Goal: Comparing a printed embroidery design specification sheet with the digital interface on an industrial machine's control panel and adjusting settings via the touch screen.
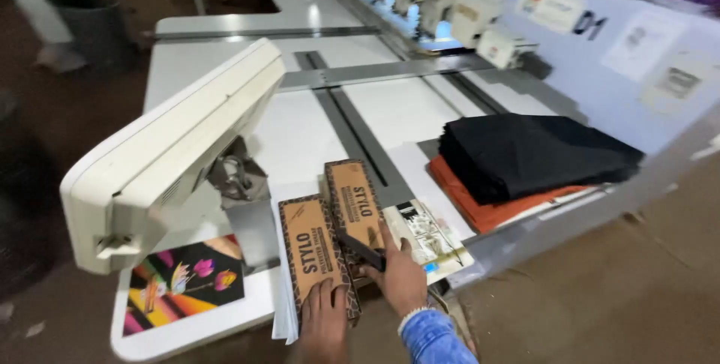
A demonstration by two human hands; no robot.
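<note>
Far to the left of the fingers, a cream-coloured control panel (169, 158) juts out over the white table (225, 319) on a metal bracket, and below it a bright card with painted flowers (184, 281) lies flat on the table.

The left hand (324, 326) rests at the near edge, its fingers (321, 294) stretched flat and unclenched on the near end of a brown cardboard box (311, 248) with black print. This box lies lengthwise on a stack of white papers (281, 311).

Just right of it, touching along the side, lies a second brown box (352, 199) of the same kind, a little farther away. The right hand (401, 278), with a bead bracelet and a blue denim sleeve (435, 338), is curled around a slim dark tool (360, 250) that lies across the near end of this second box; what kind of tool it is cannot be told.

Right of these fingers lies a printed sheet with a black-and-white pattern (431, 233). Farther right, well apart, a pile of folded black cloth (525, 154) sits on folded orange cloth (487, 210). Beyond everything, a row of embroidery machine heads (442, 4) runs along the table's far side.
</note>
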